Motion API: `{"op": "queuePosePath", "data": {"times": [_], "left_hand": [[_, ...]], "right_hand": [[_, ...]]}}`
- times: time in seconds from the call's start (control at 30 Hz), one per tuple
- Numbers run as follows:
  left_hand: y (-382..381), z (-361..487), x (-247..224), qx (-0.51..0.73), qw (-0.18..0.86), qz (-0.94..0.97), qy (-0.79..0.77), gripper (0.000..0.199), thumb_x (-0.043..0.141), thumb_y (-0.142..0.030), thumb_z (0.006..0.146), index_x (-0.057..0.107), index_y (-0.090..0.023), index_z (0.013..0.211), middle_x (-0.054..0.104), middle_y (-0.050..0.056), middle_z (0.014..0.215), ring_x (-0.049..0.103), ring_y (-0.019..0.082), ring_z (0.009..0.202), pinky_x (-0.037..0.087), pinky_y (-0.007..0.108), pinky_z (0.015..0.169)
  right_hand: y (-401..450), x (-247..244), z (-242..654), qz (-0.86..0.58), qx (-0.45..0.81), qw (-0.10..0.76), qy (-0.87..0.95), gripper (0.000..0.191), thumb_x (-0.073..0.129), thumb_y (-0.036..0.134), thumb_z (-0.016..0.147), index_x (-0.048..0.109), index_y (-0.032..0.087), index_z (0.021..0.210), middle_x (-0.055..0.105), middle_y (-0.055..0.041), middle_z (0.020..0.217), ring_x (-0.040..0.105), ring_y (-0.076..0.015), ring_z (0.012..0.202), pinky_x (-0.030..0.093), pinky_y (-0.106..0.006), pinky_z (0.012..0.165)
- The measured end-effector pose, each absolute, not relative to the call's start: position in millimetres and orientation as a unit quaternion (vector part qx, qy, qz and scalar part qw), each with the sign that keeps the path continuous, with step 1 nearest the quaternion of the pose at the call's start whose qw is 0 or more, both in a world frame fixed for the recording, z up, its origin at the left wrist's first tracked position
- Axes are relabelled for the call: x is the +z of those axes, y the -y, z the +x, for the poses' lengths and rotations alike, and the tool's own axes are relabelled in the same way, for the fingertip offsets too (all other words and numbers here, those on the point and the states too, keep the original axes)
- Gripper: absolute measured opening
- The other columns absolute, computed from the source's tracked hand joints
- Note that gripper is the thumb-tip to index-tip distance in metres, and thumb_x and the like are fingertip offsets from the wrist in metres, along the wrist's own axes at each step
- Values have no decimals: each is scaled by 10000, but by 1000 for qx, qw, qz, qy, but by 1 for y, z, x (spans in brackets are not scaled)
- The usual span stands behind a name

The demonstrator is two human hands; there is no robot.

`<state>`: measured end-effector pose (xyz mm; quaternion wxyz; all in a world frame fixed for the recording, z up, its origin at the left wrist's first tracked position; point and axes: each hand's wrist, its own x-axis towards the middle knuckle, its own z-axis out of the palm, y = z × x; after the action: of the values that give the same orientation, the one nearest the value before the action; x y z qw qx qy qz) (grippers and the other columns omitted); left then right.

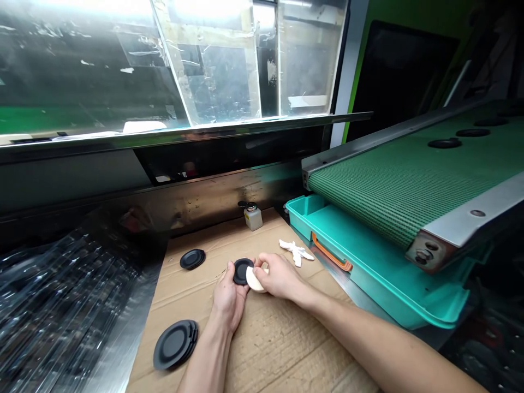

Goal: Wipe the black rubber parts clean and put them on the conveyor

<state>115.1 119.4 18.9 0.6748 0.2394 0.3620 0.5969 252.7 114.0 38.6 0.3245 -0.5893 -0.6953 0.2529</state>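
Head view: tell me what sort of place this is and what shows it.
Likely a factory or workshop workstation: a green conveyor belt bears dark discs, stacks of black discs lie on cardboard, and the left hand holds a similar black disc.

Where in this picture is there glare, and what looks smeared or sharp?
In the head view, glare whitens the top of the clear panels; the plastic at lower left looks streaked and smeared; the left hand and right hand look fairly crisp; the upper right corner sinks into darkness.
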Motion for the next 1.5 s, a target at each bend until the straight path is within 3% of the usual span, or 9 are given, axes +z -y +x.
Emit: {"op": "queuePosePath", "data": {"times": [0.13, 0.23, 0.43, 0.57, 0.9, 1.1, 1.23, 1.5], "left_hand": [[-118, 115, 18, 589, 688, 237, -352, 252, 471, -251, 948, 660, -86, 974, 712, 157, 1035, 671, 246, 1018, 547, 399, 921], [-119, 114, 17, 602, 681, 218, -355, 265, 451, -258, 958, 661, -96, 959, 711, 155, 1043, 670, 241, 1018, 550, 416, 917], [-118, 113, 20, 580, 704, 216, -349, 310, 422, -269, 969, 666, -84, 1019, 693, 172, 1111, 654, 248, 1063, 545, 411, 930], [-118, 113, 21, 569, 708, 225, -353, 329, 414, -287, 972, 665, -85, 1035, 687, 173, 1134, 647, 251, 1077, 543, 421, 935], [-121, 113, 19, 588, 693, 209, -362, 256, 441, -234, 959, 656, -94, 957, 705, 157, 1082, 664, 239, 1041, 548, 395, 939], [-118, 109, 24, 564, 706, 230, -361, 405, 346, -305, 988, 613, -7, 1050, 664, 256, 1128, 652, 312, 1063, 582, 450, 850], [-115, 103, 25, 546, 744, 206, -326, 428, 336, -316, 986, 578, 14, 1113, 612, 280, 1216, 619, 335, 1120, 581, 442, 844], [-108, 99, 29, 529, 802, 144, -239, 389, 383, -339, 958, 487, -87, 1236, 575, 259, 1272, 609, 348, 1133, 556, 450, 832]], "right_hand": [[-113, 32, 249, -549, 288, 344, 705, 150, 541, 321, 831, 652, 222, 843, 681, 7, 774, 585, -133, 676, 341, -216, 567], [-109, 34, 245, -588, 196, 348, 704, 204, 486, 372, 892, 645, 250, 931, 687, 0, 790, 603, -160, 715, 343, -236, 596], [-109, 38, 233, -623, 46, 272, 732, 275, 348, 436, 972, 579, 293, 1015, 704, -11, 826, 629, -192, 709, 303, -263, 596], [-112, 35, 231, -610, 10, 246, 753, 284, 315, 423, 984, 556, 277, 1017, 703, -31, 848, 628, -195, 712, 287, -266, 597], [-113, 31, 237, -589, 16, 244, 770, 284, 344, 444, 975, 575, 283, 1011, 708, -19, 826, 629, -187, 700, 293, -261, 597], [-135, 23, 267, -645, 60, 363, 670, 280, 379, 422, 978, 616, 274, 989, 717, -6, 844, 647, -184, 793, 339, -255, 656], [-136, 13, 274, -628, 91, 391, 667, 244, 443, 407, 948, 645, 271, 958, 716, 0, 824, 648, -186, 796, 359, -261, 671], [-135, 8, 272, -619, 100, 373, 683, 245, 467, 410, 923, 664, 269, 958, 708, -10, 796, 641, -190, 744, 379, -271, 659]]}}
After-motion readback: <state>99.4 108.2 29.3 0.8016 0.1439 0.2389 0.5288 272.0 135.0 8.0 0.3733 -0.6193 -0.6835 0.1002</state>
